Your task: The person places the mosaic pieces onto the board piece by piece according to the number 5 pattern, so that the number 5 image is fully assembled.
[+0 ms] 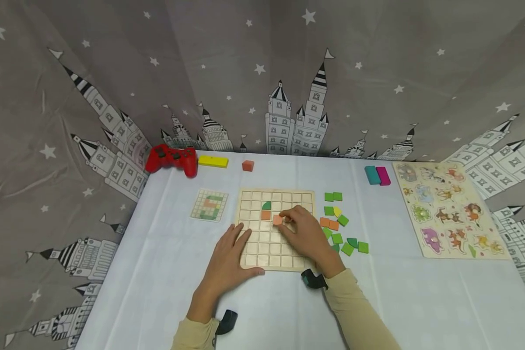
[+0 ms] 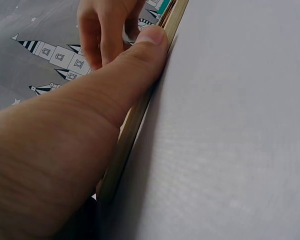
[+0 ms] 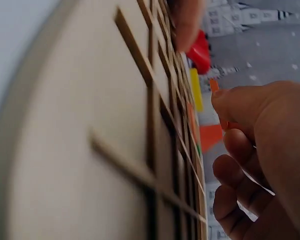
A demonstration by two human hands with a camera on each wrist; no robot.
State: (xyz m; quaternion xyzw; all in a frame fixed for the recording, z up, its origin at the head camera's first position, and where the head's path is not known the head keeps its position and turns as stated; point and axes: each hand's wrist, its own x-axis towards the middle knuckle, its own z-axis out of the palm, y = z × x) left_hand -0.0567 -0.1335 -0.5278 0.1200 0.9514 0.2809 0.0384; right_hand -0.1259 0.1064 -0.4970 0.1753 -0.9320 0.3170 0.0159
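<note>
A wooden grid board (image 1: 269, 250) lies on the white table. My right hand (image 1: 305, 232) pinches an orange square tile (image 1: 277, 220) between thumb and fingertips, close over the middle of the grid. In the right wrist view, the tile (image 3: 214, 85) pokes out past the thumb. Just left of it, another orange tile (image 1: 266, 215) sits in a cell, with a dark green quarter-round tile (image 1: 267, 205) in the cell above. My left hand (image 1: 227, 260) rests at the board's lower left corner, fingers extended along the left side. Its thumb (image 2: 125, 75) lies against the board's near edge.
Loose green, orange and yellow tiles (image 1: 337, 238) lie right of the board. A pattern card (image 1: 209, 205) is at its left. Further back are a red game controller (image 1: 172, 159), yellow block (image 1: 213, 161), orange cube (image 1: 248, 166), teal block (image 1: 372, 175), magenta block (image 1: 382, 176) and animal puzzle (image 1: 452, 209).
</note>
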